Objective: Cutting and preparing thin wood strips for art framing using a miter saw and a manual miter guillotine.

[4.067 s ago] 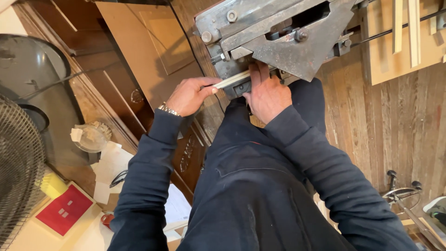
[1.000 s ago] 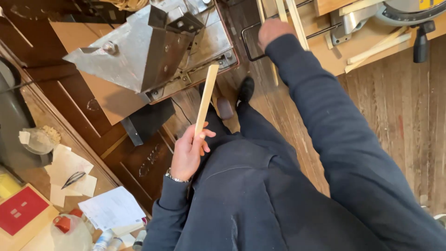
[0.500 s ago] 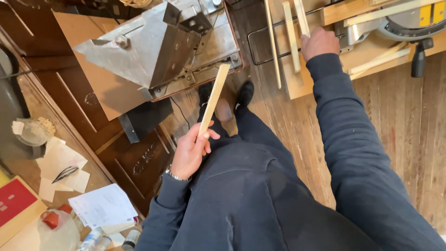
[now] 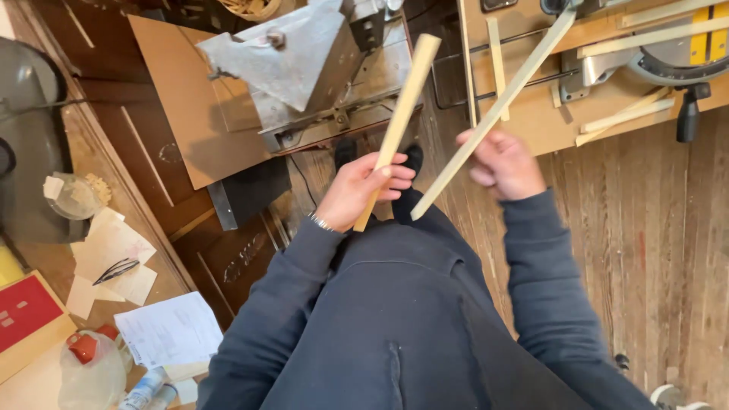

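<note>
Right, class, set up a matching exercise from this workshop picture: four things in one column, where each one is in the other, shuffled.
Things:
1. short strip
2. long strip
3. red book
4. plastic jug

Places:
A. bottom left corner, red cap
B. in the right hand
C. left edge, beside loose papers
D. in the left hand

Pairs: 1-D, 2-B, 3-C, 4-A

Dark navy sweatshirt, silver wrist bracelet [image 4: 321,222]
</note>
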